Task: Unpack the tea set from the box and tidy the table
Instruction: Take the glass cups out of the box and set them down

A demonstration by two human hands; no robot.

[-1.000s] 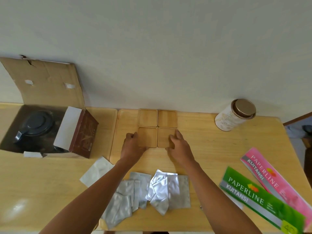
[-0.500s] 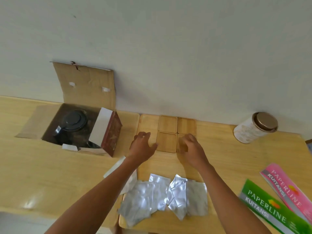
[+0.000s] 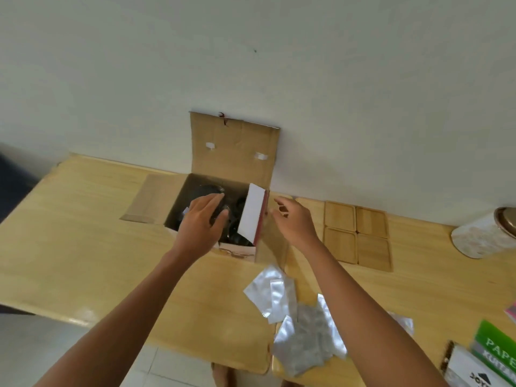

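Matt brown cardboard box (image 3: 234, 146), smooth pale wooden table (image 3: 83, 224), four wooden coasters (image 3: 357, 237), shiny crinkled foil packets (image 3: 304, 331).

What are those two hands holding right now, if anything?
Nothing yet. The left hand reaches open into the box above the dark teapot; the right hand hovers open beside the box's flap.

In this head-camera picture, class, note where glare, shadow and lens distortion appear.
Head view: glare whitens the foil packets; the open box interior is in deep shadow, its dark contents hard to read; wide-angle distortion bends the table edges; the tin is cut off at the frame edge.
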